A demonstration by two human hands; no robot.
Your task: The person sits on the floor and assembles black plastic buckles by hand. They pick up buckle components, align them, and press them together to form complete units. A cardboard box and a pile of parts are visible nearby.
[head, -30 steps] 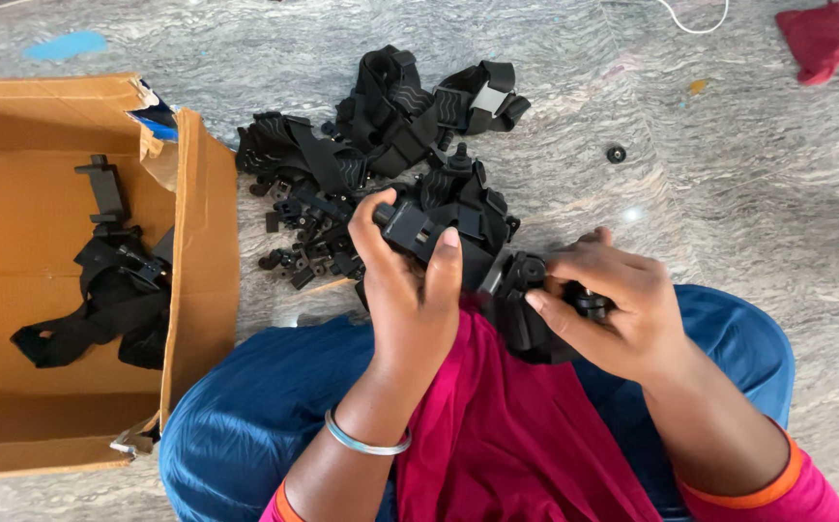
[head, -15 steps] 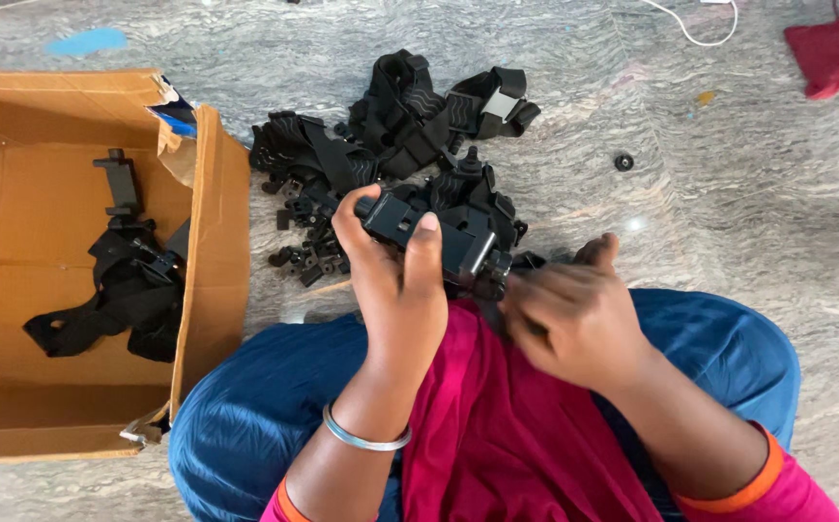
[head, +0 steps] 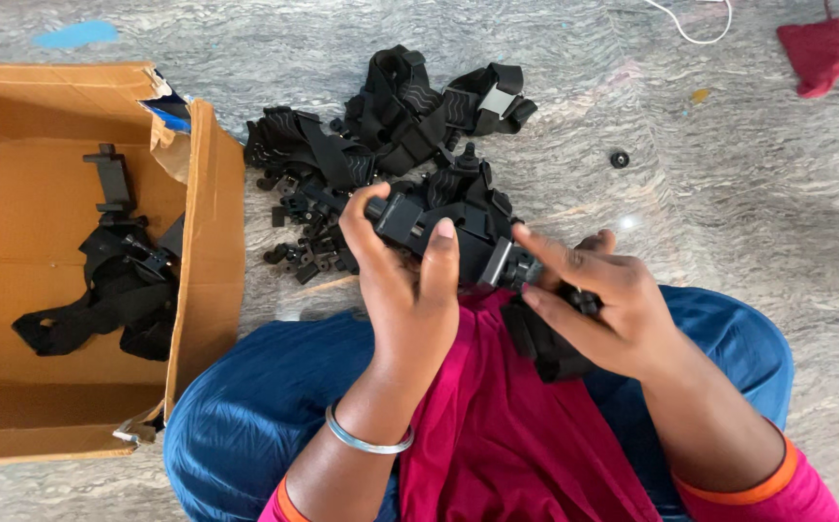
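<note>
The left hand (head: 410, 280) grips a boxy black plastic clamp (head: 444, 232) from below, thumb and fingers curled tight around its smooth hard body. The right hand (head: 598, 304) pinches the clamp's far end, where a knob meets a dark woven strap (head: 545, 343) that hangs onto the lap. The clamp sits just above the knees, at the near edge of a heap of straps (head: 390, 126) with ribbed, wavy-patterned webbing and small black plastic pieces on the grey veined stone floor (head: 729, 222). To the left lies an open cardboard box (head: 212, 251), torn at one corner, holding more black straps.
</note>
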